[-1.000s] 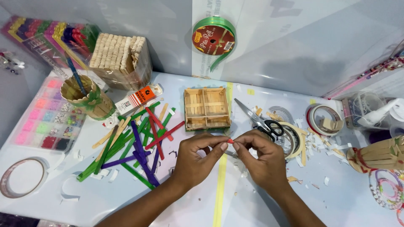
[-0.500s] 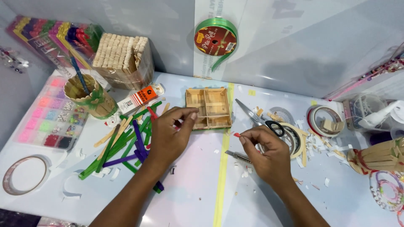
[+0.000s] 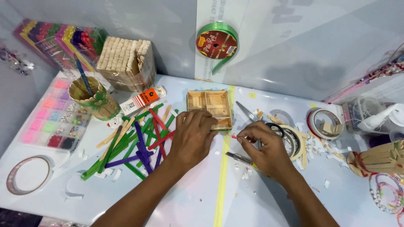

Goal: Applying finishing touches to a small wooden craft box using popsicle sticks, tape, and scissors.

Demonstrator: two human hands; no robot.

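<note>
Left hand [image 3: 192,136], fingers spread flat, presses the pale stick-built tray [image 3: 210,106]. At its 4 o'clock, right hand [image 3: 264,148] pinches a tiny red piece [image 3: 234,136], possibly a stick offcut.

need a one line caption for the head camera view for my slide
Left hand rests on a small wooden tray while right hand pinches a tiny red piece.
</note>
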